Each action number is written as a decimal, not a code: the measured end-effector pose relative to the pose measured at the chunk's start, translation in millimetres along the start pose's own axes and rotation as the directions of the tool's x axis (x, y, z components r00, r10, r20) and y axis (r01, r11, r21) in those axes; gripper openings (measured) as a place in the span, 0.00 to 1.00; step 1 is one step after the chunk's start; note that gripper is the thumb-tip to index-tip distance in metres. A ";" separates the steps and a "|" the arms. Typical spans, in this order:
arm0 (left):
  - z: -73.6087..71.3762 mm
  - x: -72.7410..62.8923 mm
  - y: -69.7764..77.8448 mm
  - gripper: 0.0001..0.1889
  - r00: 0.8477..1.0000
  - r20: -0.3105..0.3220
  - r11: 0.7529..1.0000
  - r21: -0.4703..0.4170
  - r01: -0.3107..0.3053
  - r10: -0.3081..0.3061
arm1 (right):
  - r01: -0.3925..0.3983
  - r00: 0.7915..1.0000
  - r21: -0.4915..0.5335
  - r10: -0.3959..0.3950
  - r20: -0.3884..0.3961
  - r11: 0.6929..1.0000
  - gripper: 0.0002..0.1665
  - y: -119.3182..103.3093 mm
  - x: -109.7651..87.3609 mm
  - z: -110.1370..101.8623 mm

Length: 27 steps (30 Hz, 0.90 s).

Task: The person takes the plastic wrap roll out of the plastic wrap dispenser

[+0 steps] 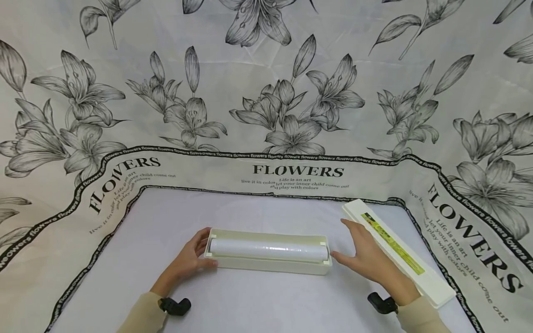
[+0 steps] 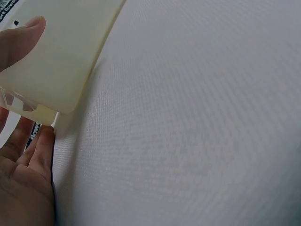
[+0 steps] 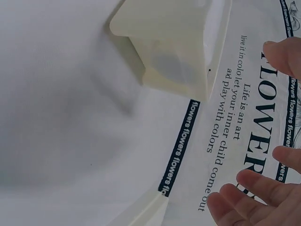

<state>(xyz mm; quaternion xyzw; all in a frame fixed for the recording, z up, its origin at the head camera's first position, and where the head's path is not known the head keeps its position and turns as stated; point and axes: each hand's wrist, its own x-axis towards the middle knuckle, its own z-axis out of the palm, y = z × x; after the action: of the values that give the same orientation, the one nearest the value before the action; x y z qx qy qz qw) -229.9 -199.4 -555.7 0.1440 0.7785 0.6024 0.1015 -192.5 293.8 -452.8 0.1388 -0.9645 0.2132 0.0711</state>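
A cream plastic cling film dispenser box [image 1: 270,266] lies lengthwise on the white cloth, uncovered, with a shiny cling film roll [image 1: 266,250] inside it. My left hand [image 1: 192,256] grips the box's left end. In the left wrist view the thumb [image 2: 23,40] presses the front wall [image 2: 70,61] while the other fingers sit around the end. Just off the right end, my right hand [image 1: 368,253] is held with thumb and fingers spread, holding nothing. The right wrist view shows the box's end wall [image 3: 174,66] apart from those fingers [image 3: 254,186].
The long white lid [image 1: 439,286], with a yellow-green label [image 1: 393,245], lies slanted at the right, partly behind my right hand and forearm. A flower-printed cloth [image 1: 291,134] rises behind and at both sides of the white surface [image 1: 175,208].
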 end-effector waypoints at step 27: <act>-2.7 -1.4 -3.3 0.57 1.000 0.006 1.000 0.001 -0.013 0.013 | 0.185 0.981 0.081 -0.189 0.045 0.979 0.38 -24.5 8.9 32.2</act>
<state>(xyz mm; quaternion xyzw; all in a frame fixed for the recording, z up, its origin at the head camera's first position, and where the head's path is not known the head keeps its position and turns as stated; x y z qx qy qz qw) -229.8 -203.1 -558.2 0.1509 0.7774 0.6023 0.1000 -196.1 256.5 -470.5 0.2373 -0.9398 0.2386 0.0600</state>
